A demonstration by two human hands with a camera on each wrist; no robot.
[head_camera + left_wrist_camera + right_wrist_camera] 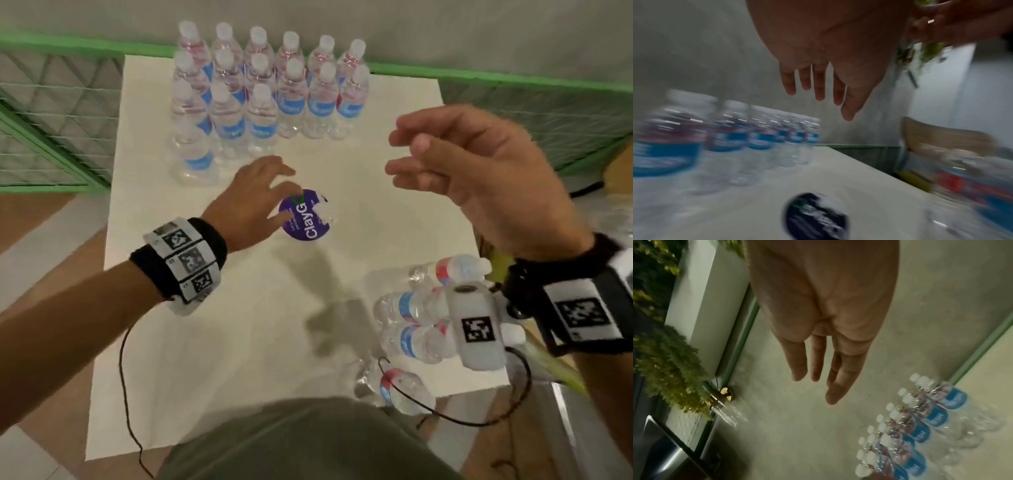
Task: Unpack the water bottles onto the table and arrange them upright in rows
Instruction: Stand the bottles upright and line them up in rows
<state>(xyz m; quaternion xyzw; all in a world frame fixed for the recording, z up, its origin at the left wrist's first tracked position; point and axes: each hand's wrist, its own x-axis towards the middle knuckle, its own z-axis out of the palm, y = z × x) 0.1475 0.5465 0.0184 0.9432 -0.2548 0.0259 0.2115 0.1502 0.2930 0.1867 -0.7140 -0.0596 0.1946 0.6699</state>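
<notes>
Several clear water bottles (pixel 260 85) with blue labels and white caps stand upright in rows at the far end of the white table (pixel 212 325). They show again, blurred, in the left wrist view (pixel 760 139) and in the right wrist view (pixel 920 426). Several more bottles (pixel 418 308) lie on their sides at the table's near right edge. My left hand (pixel 274 192) hovers open just in front of the standing rows, above a purple round sticker (pixel 305 216). My right hand (pixel 445 161) is raised over the right side of the table, fingers relaxed and empty.
A green-framed mesh fence (pixel 51 113) runs behind and to the left of the table. A pale wall (pixel 411 27) stands behind it. Green plants (pixel 668 366) and a white ledge (pixel 701 296) lie off to the right. A black cable (pixel 126 394) hangs from my left wrist.
</notes>
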